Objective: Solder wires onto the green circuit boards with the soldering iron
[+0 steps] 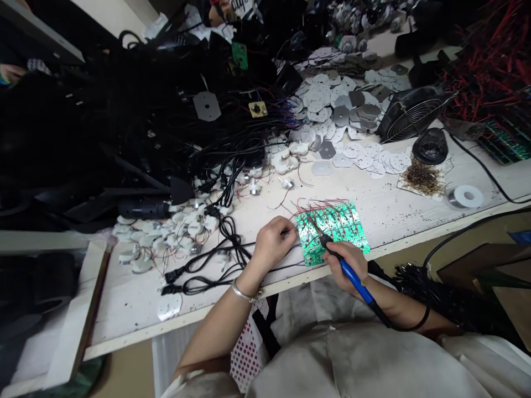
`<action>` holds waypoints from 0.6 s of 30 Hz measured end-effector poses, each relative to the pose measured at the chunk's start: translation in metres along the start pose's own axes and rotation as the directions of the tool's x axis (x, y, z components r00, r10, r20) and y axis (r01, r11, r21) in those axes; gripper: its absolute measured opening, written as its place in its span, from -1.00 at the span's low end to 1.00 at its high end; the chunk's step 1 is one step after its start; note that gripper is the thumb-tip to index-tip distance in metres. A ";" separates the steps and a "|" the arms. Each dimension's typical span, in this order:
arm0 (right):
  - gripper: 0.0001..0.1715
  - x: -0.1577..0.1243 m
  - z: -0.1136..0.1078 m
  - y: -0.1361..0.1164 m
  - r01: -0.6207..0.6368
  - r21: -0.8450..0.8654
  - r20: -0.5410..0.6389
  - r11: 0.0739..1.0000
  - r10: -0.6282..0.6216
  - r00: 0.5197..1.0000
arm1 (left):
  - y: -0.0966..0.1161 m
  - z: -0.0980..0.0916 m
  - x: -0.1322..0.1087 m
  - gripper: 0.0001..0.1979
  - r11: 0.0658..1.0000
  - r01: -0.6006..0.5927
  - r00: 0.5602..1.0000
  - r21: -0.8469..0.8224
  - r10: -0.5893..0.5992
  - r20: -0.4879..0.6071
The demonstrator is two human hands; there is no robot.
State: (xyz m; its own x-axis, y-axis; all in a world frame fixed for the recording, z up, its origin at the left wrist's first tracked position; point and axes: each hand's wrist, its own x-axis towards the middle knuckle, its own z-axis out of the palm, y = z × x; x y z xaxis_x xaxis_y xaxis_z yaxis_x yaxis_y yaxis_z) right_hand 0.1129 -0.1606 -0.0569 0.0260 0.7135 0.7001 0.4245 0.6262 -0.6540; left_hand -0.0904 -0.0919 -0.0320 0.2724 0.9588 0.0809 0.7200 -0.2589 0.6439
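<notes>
A green circuit board panel (332,235) with many red wires (327,207) lies near the table's front edge. My right hand (346,265) is closed around a blue-handled soldering iron (352,278), whose tip points down onto the upper left part of the panel. Beside the panel's left edge is my left hand (276,240), its fingers curled together in a pinch; what they hold, if anything, is too small to make out. Dark wires run from under that hand to the panel.
Solder spool (468,196), iron stand (430,146) and small fan (410,116) stand at right. Behind are metal plates (323,99). Black cables (215,249) and white parts (186,226) lie left. A person's hand (11,73) shows far left.
</notes>
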 end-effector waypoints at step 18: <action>-0.59 0.019 -0.174 0.115 0.109 -0.512 -0.011 0.852 -0.134 0.991 | 0.099 -0.081 0.307 -0.51 0.837 -0.324 0.946 0.440 0.282 0.160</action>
State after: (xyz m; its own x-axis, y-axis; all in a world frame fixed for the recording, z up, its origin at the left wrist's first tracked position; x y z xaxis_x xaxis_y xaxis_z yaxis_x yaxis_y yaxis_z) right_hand 0.3201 -0.1298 -0.0693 -0.0207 0.6197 0.7846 0.8281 0.4504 -0.3338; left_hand 0.0128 0.1865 0.1185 0.5626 0.8154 0.1362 0.7958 -0.5788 0.1781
